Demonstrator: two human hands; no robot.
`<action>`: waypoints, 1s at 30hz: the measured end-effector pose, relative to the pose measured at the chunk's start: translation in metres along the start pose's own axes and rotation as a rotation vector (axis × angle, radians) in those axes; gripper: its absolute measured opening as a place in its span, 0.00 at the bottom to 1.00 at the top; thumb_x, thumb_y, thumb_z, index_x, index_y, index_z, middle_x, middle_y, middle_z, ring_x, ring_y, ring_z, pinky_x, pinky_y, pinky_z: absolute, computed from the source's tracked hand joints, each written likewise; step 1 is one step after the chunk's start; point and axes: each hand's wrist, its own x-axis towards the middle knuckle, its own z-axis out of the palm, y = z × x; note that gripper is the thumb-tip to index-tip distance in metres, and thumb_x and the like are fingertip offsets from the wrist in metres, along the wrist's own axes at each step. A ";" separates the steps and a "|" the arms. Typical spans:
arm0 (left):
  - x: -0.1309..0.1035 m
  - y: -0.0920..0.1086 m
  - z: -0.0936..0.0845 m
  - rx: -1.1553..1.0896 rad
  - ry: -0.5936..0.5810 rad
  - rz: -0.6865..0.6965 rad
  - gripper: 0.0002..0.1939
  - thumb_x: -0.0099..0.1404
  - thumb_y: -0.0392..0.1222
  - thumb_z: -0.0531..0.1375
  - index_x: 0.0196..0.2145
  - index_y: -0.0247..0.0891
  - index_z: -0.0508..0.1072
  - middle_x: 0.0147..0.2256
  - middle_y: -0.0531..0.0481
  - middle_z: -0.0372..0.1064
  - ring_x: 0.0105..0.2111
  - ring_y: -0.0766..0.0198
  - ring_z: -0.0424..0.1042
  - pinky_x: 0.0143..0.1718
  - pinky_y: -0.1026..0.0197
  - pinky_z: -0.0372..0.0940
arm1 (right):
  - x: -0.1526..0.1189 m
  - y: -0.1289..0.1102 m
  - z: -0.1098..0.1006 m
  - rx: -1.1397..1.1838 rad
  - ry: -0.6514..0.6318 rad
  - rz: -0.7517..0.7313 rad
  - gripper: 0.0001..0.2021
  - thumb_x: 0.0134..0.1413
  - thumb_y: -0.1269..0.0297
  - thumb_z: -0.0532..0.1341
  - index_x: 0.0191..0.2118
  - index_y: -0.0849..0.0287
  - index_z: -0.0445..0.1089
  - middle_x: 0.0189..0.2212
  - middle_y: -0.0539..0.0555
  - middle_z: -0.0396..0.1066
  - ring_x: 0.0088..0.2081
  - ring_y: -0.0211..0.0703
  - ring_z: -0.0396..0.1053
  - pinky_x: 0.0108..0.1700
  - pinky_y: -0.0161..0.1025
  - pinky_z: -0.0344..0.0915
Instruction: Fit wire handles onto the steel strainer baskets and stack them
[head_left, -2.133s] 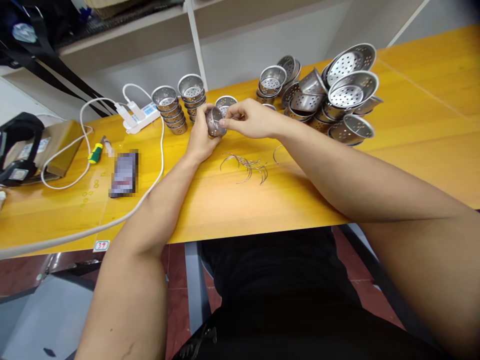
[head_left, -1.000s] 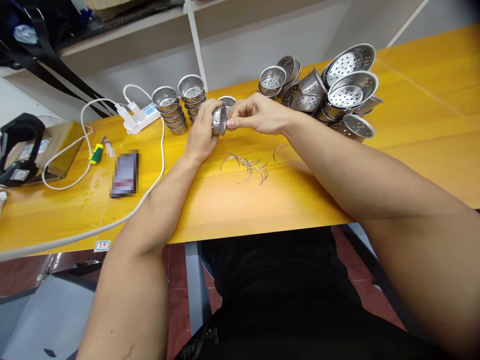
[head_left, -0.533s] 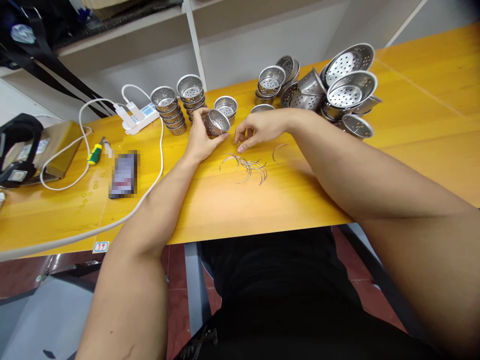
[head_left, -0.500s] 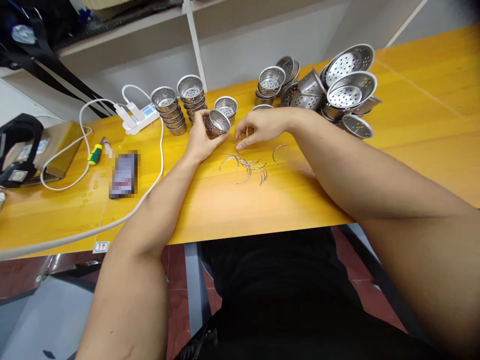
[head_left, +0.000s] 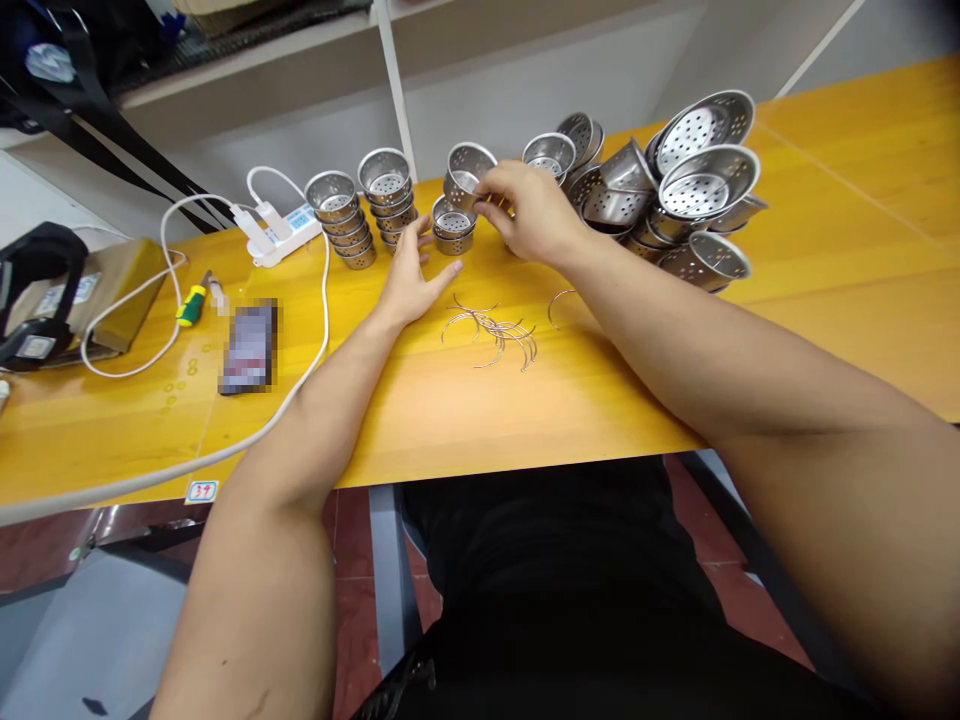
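The number "39" is shown in red on a white, blue-bordered label (head_left: pixel 202 491), which is affixed at the near edge of the counter (head_left: pixel 420 420). Markings are also carried by the power strip (head_left: pixel 279 246) and by the sticker (head_left: pixel 37 347) on the headset (head_left: pixel 73 265), but these cannot be read.

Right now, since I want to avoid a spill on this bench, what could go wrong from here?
The perforated cup is tilted over the short stack, with only the right hand on it; it might slip and knock the stack. The jumbled pile of cups, some tipped and leaning, could topple if bumped. The loose curved wires lie between the forearms and might scatter if brushed.
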 end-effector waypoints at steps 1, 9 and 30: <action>-0.001 -0.001 0.000 0.005 -0.011 -0.026 0.69 0.71 0.88 0.77 0.90 0.54 0.52 0.91 0.26 0.54 0.90 0.25 0.67 0.88 0.22 0.72 | 0.001 0.000 0.004 -0.009 0.021 0.017 0.33 0.87 0.34 0.52 0.70 0.44 0.87 0.71 0.67 0.84 0.67 0.75 0.74 0.77 0.67 0.70; -0.006 0.023 0.000 -0.010 -0.091 -0.109 0.67 0.79 0.75 0.77 0.94 0.52 0.43 0.97 0.27 0.39 0.98 0.27 0.47 0.98 0.20 0.52 | 0.009 0.003 0.043 -0.109 -0.028 0.041 0.23 0.87 0.55 0.55 0.68 0.50 0.85 0.76 0.67 0.80 0.74 0.79 0.74 0.85 0.74 0.68; -0.003 0.023 -0.014 0.077 -0.058 -0.052 0.44 0.79 0.55 0.77 0.82 0.48 0.64 0.86 0.29 0.64 0.88 0.33 0.69 0.92 0.22 0.65 | 0.002 0.007 0.030 0.111 -0.153 -0.042 0.30 0.82 0.35 0.64 0.75 0.41 0.85 0.78 0.64 0.79 0.81 0.73 0.70 0.92 0.65 0.62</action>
